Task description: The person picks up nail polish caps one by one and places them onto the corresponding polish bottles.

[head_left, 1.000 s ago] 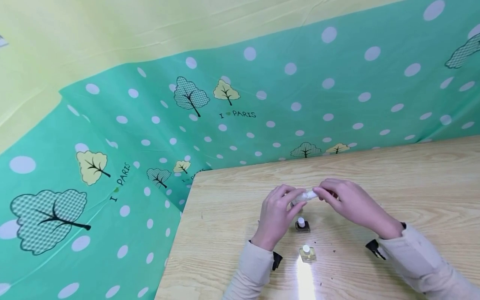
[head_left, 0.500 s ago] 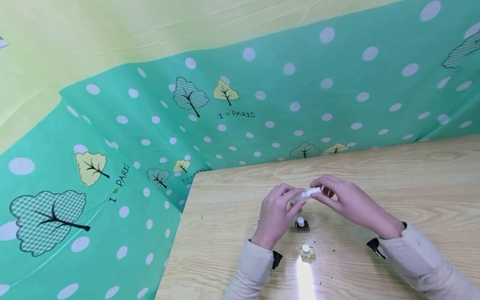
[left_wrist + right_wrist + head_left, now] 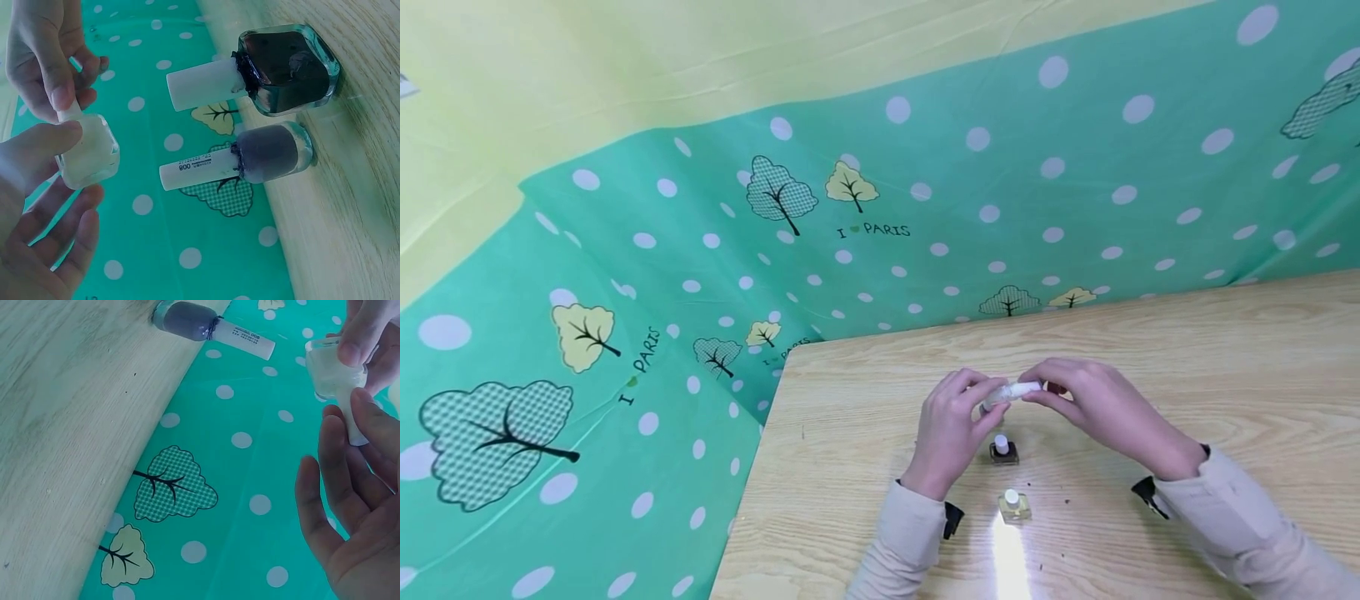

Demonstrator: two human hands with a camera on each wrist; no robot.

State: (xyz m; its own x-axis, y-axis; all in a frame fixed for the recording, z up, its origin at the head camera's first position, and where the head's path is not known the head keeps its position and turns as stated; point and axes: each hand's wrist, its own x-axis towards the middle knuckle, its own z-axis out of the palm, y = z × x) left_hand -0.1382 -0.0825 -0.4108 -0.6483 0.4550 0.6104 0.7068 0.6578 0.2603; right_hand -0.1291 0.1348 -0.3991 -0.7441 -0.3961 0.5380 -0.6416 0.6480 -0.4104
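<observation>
My left hand holds a clear glass nail polish bottle with whitish contents by its body, thumb on one face. Its white cap sits between the thumb and fingers of my right hand, which pinch it. In the head view the bottle lies tilted nearly sideways, cap to the right, above the table. A dark nail polish bottle and a pale yellow one stand just below. A grey-purple bottle, white-capped and marked 008, stands beside the dark one in the left wrist view.
Wooden table beneath the hands, with small dark specks near the bottles. A green dotted cloth hangs behind and to the left. A bright light reflection lies on the table in front of the pale bottle.
My right fingers have loosened, shifted and pinched the cap again; more of the white cap shows than a second ago. The left hand and the bottle have barely moved.
</observation>
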